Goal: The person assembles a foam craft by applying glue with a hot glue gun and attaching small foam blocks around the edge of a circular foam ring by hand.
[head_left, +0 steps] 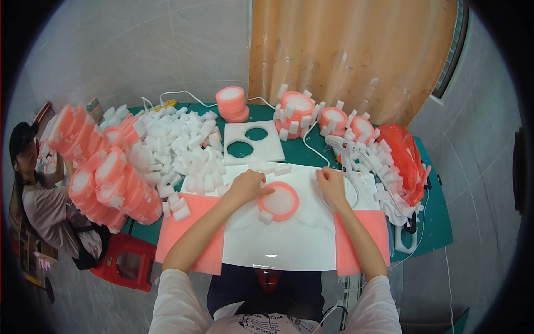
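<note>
A round foam piece point(285, 196), pink at the rim with a white middle, lies flat on the glossy white board point(278, 245). One small white foam block point(266, 217) sits against its lower left rim. My left hand point(248, 187) is at the disc's upper left edge, thumb reaching over the rim and fingers curled; whatever is between them is hidden. To the right, apart from the disc, my right hand point(332, 186) has its fingers bent together, and I cannot make out anything in them. Just beyond it stands a white glue gun point(343, 153) with a cable.
Pink foam sheets point(192, 234) flank the board. White foam blocks point(178, 145) are heaped at the back left beside stacked pink rings point(105, 172). A white foam sheet with two holes point(253, 143), finished-looking rings point(297, 111) and a red bag point(403, 158) stand behind. A person point(47, 195) sits left.
</note>
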A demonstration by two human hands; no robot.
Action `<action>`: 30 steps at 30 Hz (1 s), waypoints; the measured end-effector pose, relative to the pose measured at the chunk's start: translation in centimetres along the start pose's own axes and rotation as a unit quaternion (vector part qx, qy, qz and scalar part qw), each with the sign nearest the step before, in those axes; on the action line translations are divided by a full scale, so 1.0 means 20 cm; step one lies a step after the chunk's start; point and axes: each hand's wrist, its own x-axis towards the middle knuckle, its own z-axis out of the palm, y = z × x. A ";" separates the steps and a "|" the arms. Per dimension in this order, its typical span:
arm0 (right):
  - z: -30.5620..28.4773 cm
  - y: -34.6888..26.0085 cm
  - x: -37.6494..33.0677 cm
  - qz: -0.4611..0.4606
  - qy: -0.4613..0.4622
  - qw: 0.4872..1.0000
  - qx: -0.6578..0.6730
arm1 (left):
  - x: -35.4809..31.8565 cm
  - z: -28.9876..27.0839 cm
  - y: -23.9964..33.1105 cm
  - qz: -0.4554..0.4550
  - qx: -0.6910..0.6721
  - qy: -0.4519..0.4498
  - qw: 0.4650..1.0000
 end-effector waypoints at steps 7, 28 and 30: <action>-0.21 0.17 0.09 0.012 0.156 0.949 -0.275 | 0.11 0.06 -0.10 0.098 -0.111 -0.086 0.985; -0.52 0.05 0.08 0.023 -0.091 0.969 0.230 | -0.26 -0.03 0.02 0.187 -0.094 0.125 0.970; -0.57 -0.07 0.01 0.045 -0.226 0.955 0.187 | -0.30 0.03 -0.04 0.197 -0.067 0.162 0.965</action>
